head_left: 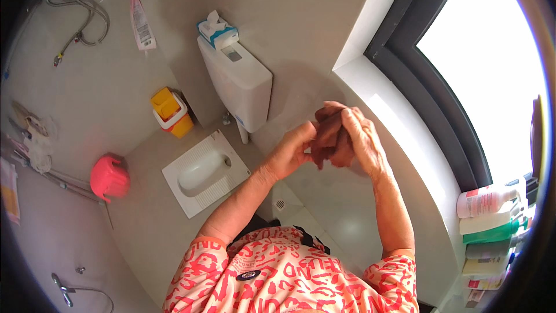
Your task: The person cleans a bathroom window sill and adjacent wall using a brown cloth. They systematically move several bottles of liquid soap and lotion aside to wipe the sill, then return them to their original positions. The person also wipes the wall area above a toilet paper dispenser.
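A crumpled reddish-brown cloth (331, 138) is held up in front of me, below the window. On its left side, my left hand (293, 148) is closed on the edge of it. My right hand (364, 136) grips the cloth from the right, fingers bent over its top. Folds of the cloth hang down between the two hands and hide some of the fingertips.
A squat toilet (204, 174) is set in the floor to the left, with a white cistern (246, 84) behind it carrying a tissue box (219, 33). A yellow bin (172, 117) and a pink-red plastic container (109, 178) stand farther left. Several bottles (485, 202) line the right sill.
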A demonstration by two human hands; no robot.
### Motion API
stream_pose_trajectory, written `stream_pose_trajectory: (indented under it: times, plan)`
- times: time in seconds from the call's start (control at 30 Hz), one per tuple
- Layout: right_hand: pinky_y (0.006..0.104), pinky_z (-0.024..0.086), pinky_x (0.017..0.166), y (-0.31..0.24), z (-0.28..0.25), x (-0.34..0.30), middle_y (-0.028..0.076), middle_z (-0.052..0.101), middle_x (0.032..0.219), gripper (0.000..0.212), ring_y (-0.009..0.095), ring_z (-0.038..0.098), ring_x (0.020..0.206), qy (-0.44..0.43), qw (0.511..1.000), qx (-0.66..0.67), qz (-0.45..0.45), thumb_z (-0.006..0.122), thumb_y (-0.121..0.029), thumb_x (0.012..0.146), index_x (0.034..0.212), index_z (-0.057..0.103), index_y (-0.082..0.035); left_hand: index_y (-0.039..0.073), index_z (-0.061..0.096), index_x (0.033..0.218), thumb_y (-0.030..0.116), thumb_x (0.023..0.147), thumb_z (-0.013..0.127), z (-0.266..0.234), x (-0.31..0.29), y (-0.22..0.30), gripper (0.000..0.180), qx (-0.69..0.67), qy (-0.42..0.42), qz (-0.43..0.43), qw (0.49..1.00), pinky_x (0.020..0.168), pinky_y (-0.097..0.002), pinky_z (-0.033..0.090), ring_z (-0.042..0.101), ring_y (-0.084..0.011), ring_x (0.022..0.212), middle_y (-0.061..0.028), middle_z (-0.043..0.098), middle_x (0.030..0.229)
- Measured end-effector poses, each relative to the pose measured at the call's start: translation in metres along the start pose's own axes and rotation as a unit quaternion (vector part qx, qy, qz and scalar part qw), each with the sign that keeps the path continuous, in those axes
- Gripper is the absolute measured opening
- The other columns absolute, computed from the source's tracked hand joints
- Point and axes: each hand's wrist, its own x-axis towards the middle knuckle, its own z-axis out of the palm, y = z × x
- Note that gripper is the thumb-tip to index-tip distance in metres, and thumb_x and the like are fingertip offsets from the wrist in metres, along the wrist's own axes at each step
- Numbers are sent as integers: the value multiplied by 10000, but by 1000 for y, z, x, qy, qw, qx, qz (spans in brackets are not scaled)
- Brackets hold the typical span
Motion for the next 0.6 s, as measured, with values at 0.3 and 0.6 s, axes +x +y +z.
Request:
stream_pose_trajectory:
  times: [0.3,0.6]
  plan:
    - [374,420,853,-7,5,3,116,509,967,416,258,520,938,85,996,-23,17,458,-385,993,1221,610,-72,-27,619,1144,233,894,603,17,-17,50,361,-37,93,44,994,750,-296,544,643,-136,870,-97,675,986]
    - [338,516,672,-12,3,9,149,510,1197,331,280,574,986,372,911,-159,-80,579,-63,892,1222,584,-89,-60,644,1032,202,972,525,12,34,84,294,272,202,388,857,983,-321,382,482,-171,1145,-79,470,1318]
